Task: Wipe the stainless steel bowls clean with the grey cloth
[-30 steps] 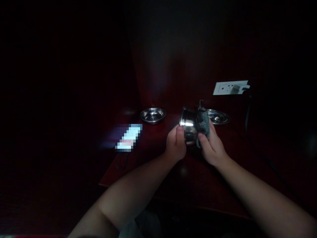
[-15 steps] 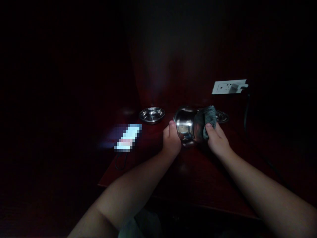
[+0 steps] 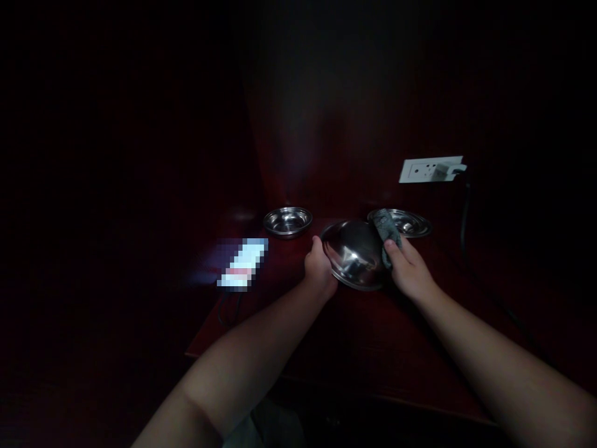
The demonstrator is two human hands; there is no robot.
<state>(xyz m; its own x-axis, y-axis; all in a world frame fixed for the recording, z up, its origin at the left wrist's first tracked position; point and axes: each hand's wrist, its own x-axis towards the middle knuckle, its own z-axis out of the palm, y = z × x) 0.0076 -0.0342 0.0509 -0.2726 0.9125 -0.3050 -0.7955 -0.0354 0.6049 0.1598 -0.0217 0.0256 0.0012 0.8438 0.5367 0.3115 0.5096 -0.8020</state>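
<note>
Wiping the outside of a stainless steel bowl (image 3: 352,252) appears to be the step in hand. The bowl is just right of the frame's centre, held tilted, its rounded outer surface facing the viewer. The left hand (image 3: 321,267) grips it by the left rim, thumb along the edge; the remaining fingers are largely hidden. The right hand (image 3: 410,267) pinches a folded grey-green cloth (image 3: 388,236) between thumb and fingers, the latter mostly concealed. The cloth overlaps the bowl's right edge and seems to touch it. The next move, as judged from this posture, calls for a firm left grip and light, even cloth pressure while the bowl is turned to expose unwiped metal; the smooth rim could slip.

Beyond the bowl, left of it, sits a shallow steel dish (image 3: 288,222), hollow side up. A round steel piece (image 3: 417,224), partly masked by the cloth, lies to the right; whether lid or dish cannot be told. At centre left, a lit rectangular device (image 3: 243,264), its screen pixelated, rests with a looped cable (image 3: 239,305) below it. All lie on a dark red tabletop (image 3: 284,267). Upper right: a white wall socket (image 3: 422,170) with plug (image 3: 457,168) and dark cord (image 3: 464,214).
</note>
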